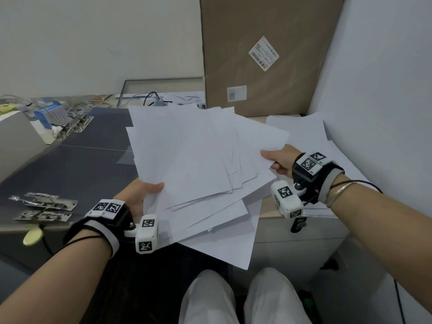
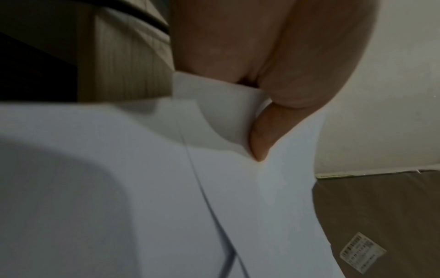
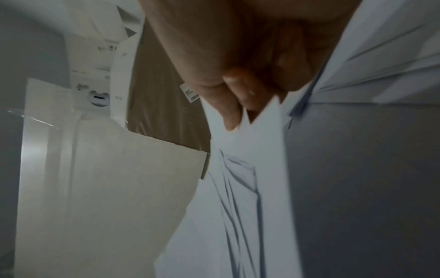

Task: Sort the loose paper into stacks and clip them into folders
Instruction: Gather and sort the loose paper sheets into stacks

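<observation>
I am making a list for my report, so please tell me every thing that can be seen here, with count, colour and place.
held sheets: many, white, fanned between both hands
paper pile: one, white, desk at right
folders: count unclear, dark grey, open flat at left
metal clips: several, silver, on the folders
cardboard box: one, brown, upright behind
blue box: one, far left
cables: count unclear, black and white, at back
left hand: pinches sheets' lower left edge
right hand: pinches sheets' right edge
</observation>
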A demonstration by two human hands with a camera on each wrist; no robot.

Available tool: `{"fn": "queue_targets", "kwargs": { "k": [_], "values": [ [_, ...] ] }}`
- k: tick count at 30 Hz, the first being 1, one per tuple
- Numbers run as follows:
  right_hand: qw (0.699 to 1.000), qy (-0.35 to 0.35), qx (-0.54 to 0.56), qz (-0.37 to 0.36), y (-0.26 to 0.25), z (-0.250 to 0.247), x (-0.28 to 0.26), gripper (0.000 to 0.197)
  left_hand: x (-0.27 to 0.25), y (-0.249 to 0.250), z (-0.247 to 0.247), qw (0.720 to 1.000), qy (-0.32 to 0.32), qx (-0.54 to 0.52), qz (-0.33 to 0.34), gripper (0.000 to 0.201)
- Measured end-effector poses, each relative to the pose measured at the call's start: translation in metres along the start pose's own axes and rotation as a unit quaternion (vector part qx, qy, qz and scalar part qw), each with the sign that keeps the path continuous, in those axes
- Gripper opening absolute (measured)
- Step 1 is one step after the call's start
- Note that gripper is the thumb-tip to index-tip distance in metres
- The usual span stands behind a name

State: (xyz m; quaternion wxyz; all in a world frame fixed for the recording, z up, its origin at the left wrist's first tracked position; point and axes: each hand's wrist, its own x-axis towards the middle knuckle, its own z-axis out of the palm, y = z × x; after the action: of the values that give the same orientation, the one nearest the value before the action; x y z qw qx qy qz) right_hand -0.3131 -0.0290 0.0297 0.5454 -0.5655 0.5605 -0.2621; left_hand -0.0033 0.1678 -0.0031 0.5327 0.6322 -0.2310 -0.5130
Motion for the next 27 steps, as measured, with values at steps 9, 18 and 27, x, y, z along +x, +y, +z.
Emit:
{"fn": "queue_targets", "kwargs": {
  "k": [9, 18, 27],
  "values": [
    [0.967, 0.167, -0.018, -0.192, -0.037, -0.018, -0.017, 0.019, 0.002, 0.004, -0.004, 0.993, 0.028, 0.072, -0.088, 0.038],
    [0.871, -0.045, -0.312, -0.378, -0.033, 0.029, -0.036, 0.064, -0.001, 0.004, -0.004, 0.996, 0.035, 0.049, -0.071, 0.037],
    [0.878, -0.219, -0.353, -0.237, 0.028, 0.072, -0.026, 0.065, -0.007, 0.005, 0.004, 0.994, -0.057, 0.036, -0.081, 0.031]
  ]
}}
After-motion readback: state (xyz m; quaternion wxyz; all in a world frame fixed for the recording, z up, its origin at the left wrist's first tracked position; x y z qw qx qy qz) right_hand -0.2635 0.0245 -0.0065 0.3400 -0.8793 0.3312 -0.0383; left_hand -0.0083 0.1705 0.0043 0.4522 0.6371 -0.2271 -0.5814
